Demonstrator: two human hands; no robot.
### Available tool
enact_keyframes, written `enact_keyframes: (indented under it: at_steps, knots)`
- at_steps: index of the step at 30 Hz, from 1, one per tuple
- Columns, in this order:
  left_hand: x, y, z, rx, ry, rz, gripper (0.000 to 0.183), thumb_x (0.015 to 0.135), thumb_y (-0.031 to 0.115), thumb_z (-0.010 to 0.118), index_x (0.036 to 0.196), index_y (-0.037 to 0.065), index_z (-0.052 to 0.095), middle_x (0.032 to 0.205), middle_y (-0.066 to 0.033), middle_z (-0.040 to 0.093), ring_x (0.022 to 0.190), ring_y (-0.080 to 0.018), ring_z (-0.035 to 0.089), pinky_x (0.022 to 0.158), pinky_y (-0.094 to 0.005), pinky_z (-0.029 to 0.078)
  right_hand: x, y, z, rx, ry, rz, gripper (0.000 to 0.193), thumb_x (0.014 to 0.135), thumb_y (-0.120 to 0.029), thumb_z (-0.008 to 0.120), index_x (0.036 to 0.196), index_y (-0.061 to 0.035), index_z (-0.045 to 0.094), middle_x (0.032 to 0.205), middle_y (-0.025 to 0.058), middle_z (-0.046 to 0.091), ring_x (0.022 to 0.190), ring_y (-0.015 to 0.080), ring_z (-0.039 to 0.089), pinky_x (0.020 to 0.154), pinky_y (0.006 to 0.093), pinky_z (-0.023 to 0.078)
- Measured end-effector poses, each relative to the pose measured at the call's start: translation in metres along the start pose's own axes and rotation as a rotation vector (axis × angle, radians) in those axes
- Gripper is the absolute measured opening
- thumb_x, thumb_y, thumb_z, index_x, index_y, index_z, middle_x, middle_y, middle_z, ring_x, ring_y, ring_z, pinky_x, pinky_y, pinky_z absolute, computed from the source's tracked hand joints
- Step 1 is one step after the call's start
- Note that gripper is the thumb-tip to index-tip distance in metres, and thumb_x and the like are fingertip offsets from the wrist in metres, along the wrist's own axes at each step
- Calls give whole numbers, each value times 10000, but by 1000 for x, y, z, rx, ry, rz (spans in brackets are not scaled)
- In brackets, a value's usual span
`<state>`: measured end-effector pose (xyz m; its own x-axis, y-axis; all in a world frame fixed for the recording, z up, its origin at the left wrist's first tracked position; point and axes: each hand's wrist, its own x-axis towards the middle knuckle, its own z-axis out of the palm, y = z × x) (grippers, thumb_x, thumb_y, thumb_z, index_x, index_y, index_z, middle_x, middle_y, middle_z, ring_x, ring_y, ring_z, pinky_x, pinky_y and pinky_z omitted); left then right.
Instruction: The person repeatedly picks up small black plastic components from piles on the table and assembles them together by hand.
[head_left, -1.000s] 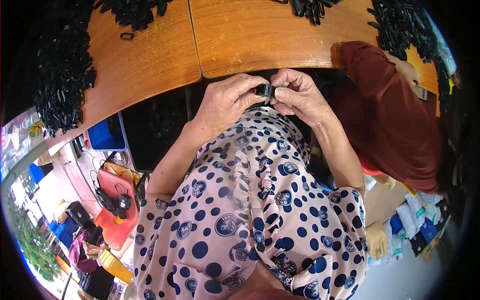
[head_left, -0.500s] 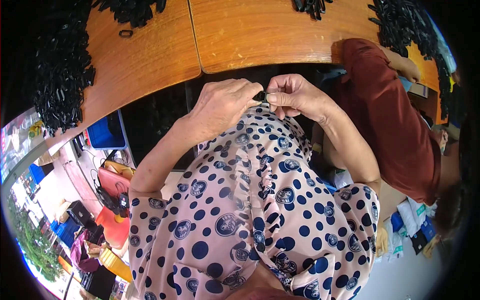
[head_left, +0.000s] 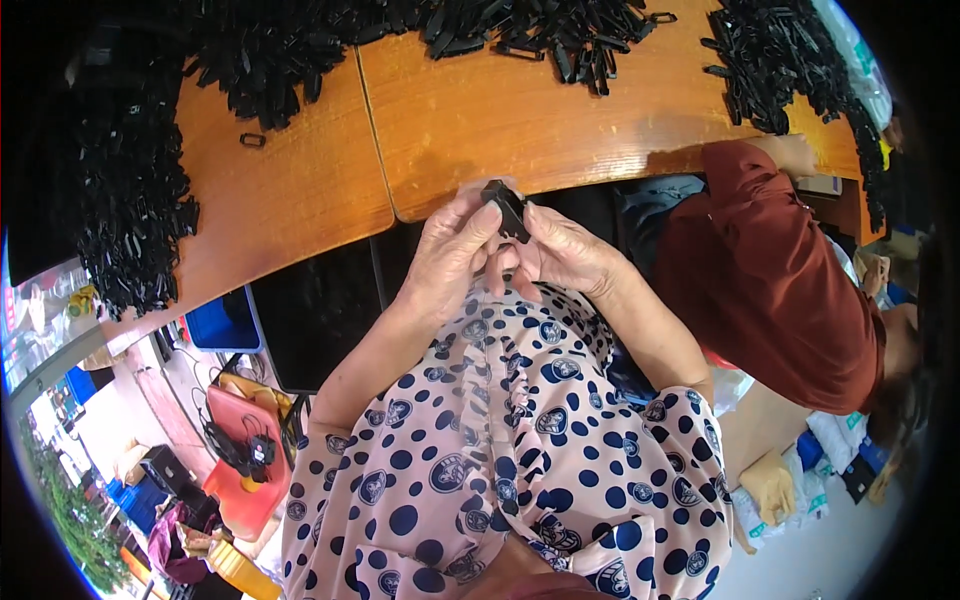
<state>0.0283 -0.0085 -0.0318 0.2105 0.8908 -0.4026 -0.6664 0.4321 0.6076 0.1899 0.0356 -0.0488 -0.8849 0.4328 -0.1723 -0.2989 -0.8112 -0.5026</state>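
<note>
Between my two hands is a small black plastic piece, held up at the table's near edge. My left hand pinches its left side with thumb and fingers. On the other side my right hand grips it, thumb against the edge and fingers curled beneath. Its exact kind is hard to make out, as fingertips cover part of it. Beyond my hands, a heap of black oblong plastic pieces lies on the wooden table.
More black pieces are heaped at the table's left and right. One loose black frame lies apart. A co-worker in a dark red top sits close on my right. A blue bin and a red chair stand at left.
Both hands have risen toward the table edge, and the black piece is now turned to show a broader face. More of the table and its heaps has come into view.
</note>
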Motion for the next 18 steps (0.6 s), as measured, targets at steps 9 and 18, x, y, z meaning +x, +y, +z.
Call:
enact_keyframes:
  at_steps: [9,18]
  knots:
    - [38,14,16,201,-55,127,335,917,313,549,1054,8,574,951,-45,596,643,-65,519,576,-181,452,10,-14,-7,-147,217,-58,431,924,-411,488,919,7,594,801,102,616,526,168,567,452,227,426]
    - [118,83,-35,1041,275,505,177,900,165,529,982,10,553,937,-92,619,837,-176,604,728,-303,471,45,-117,-29,-2287,1047,-585,235,786,-244,656,846,-20,623,869,95,546,834,278,563,650,385,493]
